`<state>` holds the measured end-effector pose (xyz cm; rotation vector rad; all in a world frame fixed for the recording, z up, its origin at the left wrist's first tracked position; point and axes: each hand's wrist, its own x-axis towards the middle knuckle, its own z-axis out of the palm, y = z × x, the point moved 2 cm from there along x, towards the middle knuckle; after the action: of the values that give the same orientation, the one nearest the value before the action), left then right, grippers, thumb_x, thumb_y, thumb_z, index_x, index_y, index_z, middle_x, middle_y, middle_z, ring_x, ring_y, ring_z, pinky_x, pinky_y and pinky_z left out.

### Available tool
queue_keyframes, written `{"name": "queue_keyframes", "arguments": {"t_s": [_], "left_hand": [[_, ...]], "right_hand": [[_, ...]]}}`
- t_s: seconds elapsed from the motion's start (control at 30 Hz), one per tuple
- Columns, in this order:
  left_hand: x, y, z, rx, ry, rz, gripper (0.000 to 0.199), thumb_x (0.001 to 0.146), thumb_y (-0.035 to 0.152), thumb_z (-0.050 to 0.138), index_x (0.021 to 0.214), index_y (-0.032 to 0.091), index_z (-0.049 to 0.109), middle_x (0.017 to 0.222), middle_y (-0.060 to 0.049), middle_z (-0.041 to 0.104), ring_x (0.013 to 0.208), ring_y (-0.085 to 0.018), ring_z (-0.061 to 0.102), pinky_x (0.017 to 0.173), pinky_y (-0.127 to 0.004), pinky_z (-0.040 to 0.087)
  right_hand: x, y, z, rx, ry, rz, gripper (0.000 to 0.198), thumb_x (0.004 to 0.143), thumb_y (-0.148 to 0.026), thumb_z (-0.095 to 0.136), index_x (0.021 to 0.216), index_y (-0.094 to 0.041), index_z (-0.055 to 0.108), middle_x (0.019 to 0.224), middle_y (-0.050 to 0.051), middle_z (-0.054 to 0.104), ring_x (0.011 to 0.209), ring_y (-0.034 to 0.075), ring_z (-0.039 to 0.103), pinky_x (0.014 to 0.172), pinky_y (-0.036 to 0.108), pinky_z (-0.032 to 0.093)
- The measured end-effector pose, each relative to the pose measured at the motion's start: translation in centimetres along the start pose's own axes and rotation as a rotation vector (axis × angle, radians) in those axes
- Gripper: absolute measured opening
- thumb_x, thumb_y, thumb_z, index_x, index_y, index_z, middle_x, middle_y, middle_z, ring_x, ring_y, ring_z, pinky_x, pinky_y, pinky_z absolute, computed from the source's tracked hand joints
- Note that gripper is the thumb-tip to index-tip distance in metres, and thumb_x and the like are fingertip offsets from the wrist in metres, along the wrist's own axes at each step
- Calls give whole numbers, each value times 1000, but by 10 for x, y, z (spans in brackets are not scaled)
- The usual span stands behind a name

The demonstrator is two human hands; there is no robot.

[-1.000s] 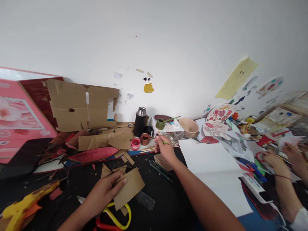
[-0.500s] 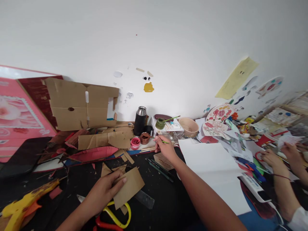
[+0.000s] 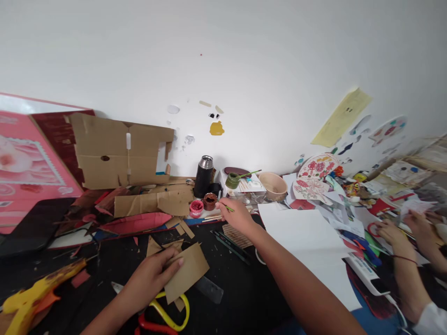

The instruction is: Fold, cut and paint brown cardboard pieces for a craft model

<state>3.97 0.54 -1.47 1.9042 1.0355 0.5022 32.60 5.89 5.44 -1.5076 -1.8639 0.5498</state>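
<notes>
My left hand pinches a small piece of brown cardboard between thumb and fingers, low over the black table. Scissors with yellow and red handles lie just beneath it. With my right hand I grip a thin green-handled paintbrush, its tip end pointing at an open jar of brown paint. Whether the bristles touch the paint I cannot tell. A jar of pink paint stands to the left of the brown one. Behind them, a green paint jar has another brush resting in it.
A black thermos stands behind the jars, and a peach bowl is to their right. A yellow glue gun lies at left, near cardboard scraps. White paper covers the right side. Another person's hands work at far right.
My right hand has shifted slightly left and down, bringing the paintbrush closer to the brown paint jar. My left hand keeps the cardboard in the same place.
</notes>
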Motion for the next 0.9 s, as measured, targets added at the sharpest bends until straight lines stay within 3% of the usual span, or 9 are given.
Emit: {"name": "queue_keyframes", "arguments": {"t_s": [0.13, 0.27, 0.43, 0.6, 0.9], "left_hand": [[1, -2, 1, -5, -3, 11, 44, 99, 61, 46, 83, 23, 60, 83, 0, 67, 81, -20, 64, 75, -26, 48], [2, -1, 2, 21, 21, 14, 44, 98, 61, 47, 76, 24, 53, 75, 1, 60, 74, -19, 60, 69, -25, 45], [1, 2, 1, 42, 28, 17, 42, 98, 59, 46, 75, 24, 52, 73, 2, 59, 71, -18, 59, 68, -25, 44], [1, 2, 1, 38, 26, 16, 42, 98, 60, 46, 76, 24, 54, 74, 1, 60, 74, -19, 61, 69, -25, 45], [0, -1, 2, 1, 23, 19, 42, 99, 59, 47, 81, 24, 60, 80, 0, 66, 78, -20, 64, 72, -26, 48]], "right_hand": [[2, -14, -1, -108, -31, -82, 31, 99, -26, 62, 69, -22, 60, 65, 1, 62, 64, 19, 52, 65, 29, 28], [3, -15, 2, -123, -30, -130, 37, 103, -34, 59, 69, -22, 62, 67, 2, 65, 65, 19, 56, 64, 28, 33], [3, 5, 6, 229, 73, 84, 46, 105, -60, 51, 89, -24, 74, 69, 1, 68, 61, 20, 67, 62, 30, 49], [11, 19, 8, 484, 176, 188, 56, 96, -74, 57, 91, -21, 74, 67, 0, 65, 52, 17, 65, 54, 29, 51], [16, 34, 19, 527, 193, 256, 60, 92, -79, 54, 85, -21, 67, 60, -2, 60, 47, 17, 63, 47, 27, 50]]}}
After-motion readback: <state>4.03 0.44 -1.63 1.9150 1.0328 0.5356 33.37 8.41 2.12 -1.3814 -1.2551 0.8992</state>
